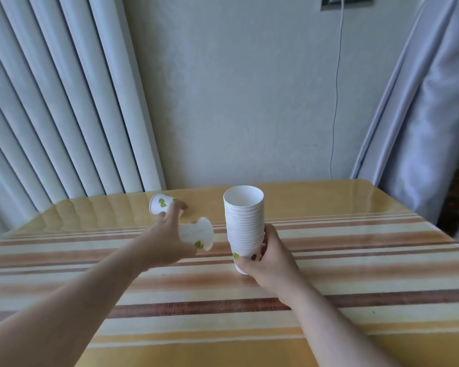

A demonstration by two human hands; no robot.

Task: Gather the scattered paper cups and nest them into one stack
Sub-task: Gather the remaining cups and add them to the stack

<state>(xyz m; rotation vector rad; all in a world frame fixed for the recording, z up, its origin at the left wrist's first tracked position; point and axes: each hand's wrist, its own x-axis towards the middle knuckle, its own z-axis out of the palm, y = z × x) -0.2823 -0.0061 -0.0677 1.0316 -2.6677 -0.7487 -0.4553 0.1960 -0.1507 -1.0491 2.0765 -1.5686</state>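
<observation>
A tall stack of white paper cups [244, 221] stands upright on the striped table [355, 260]. My right hand [270, 258] grips the stack around its base. A single cup with green leaf prints [198, 233] lies sideways and blurred against the palm of my left hand [164, 239], with the thumb under it. The fingers of that hand stretch past it and touch another leaf-print cup [160, 203], which lies on its side near the table's far edge.
The table's far edge meets a pale wall [236, 102]. A ribbed white radiator [51, 115] stands at the back left and a grey curtain [421, 115] hangs at the right. A thin cable [335, 102] runs down the wall.
</observation>
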